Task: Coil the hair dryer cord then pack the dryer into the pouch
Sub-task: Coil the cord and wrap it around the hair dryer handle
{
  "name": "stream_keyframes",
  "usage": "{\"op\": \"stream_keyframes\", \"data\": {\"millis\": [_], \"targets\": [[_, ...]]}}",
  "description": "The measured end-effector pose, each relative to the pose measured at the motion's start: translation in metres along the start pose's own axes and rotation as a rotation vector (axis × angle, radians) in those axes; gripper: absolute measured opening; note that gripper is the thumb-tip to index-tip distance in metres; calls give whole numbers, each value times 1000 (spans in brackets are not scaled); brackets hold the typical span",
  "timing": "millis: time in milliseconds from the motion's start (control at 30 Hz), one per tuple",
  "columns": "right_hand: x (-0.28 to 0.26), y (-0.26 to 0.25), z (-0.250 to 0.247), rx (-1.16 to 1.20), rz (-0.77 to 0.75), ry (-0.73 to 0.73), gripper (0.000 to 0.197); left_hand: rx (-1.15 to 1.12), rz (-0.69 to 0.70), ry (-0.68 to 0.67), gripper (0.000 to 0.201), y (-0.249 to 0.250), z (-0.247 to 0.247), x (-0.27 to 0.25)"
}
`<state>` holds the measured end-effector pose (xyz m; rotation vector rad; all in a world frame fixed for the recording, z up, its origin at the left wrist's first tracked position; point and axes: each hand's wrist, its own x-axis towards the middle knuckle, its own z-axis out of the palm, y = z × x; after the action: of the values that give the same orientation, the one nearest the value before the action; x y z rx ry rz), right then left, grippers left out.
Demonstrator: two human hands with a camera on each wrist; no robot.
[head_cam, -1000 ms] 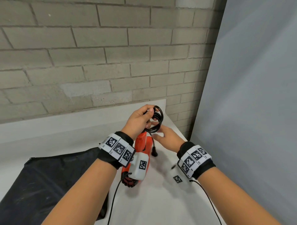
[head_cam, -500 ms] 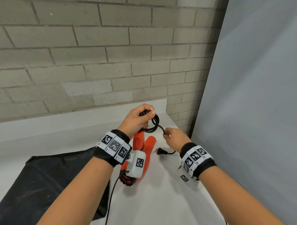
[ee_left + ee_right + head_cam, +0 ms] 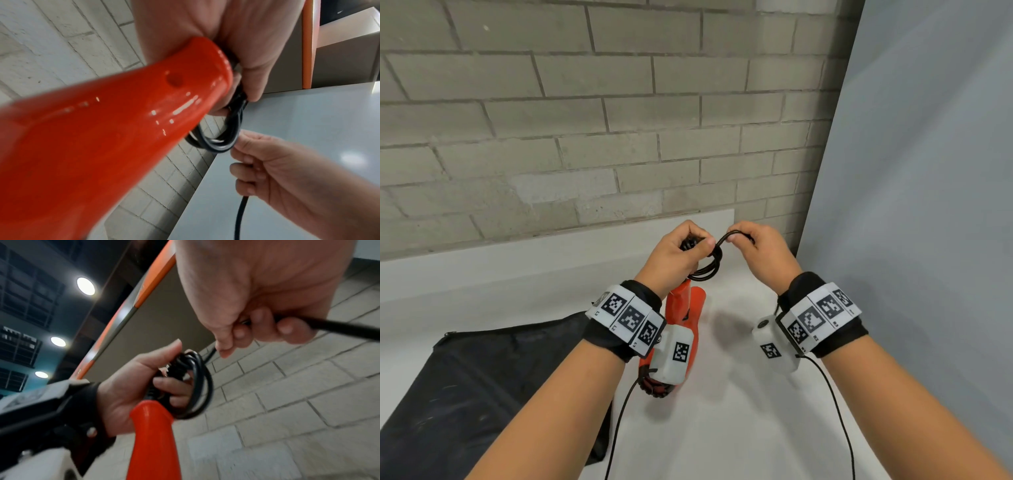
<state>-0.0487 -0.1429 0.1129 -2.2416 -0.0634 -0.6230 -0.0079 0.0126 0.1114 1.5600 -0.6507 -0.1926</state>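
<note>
The left hand (image 3: pixel 674 253) grips the coiled cord (image 3: pixel 709 265) above the orange dryer (image 3: pixel 684 310). The right hand (image 3: pixel 758 250) has its fingers (image 3: pixel 290 328) curled, pinching the cord's loose end. The black pouch (image 3: pixel 465 387) lies on the bench (image 3: pixel 722 428).

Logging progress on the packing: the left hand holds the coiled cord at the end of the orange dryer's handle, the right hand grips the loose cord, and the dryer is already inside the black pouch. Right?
Not quite. The head view shows the dryer outside the black pouch, which lies flat on the table left of it. The rest holds: the left hand holds the coiled cord and the right hand grips the loose cord.
</note>
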Motion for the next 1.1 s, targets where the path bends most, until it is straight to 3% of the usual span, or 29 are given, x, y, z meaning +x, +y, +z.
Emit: {"op": "stream_keyframes", "data": {"millis": [133,300,467,633,900,1000,1100], "targets": [[-1,-8,-5,-38,-17,59,20,141,-22,-10,13,0,1,3],[-2,-13,-9,-160,-61,52,21,203,-58,-142,19,4,-2,4],[-5,-5,-13,-4,-69,37,15,137,-29,-37,16,3,1,4],[-20,42,0,-66,132,-87,16,11,-53,90,21,0,2,8],[-49,109,33,-215,428,-387,7,15,-57,131,22,1,-5,7],[-49,108,36,-138,483,-317,14,21,-58,144,24,-1,-9,8],[-39,85,33,89,436,-93,24,29,-60,158,24,-1,-10,9]]}}
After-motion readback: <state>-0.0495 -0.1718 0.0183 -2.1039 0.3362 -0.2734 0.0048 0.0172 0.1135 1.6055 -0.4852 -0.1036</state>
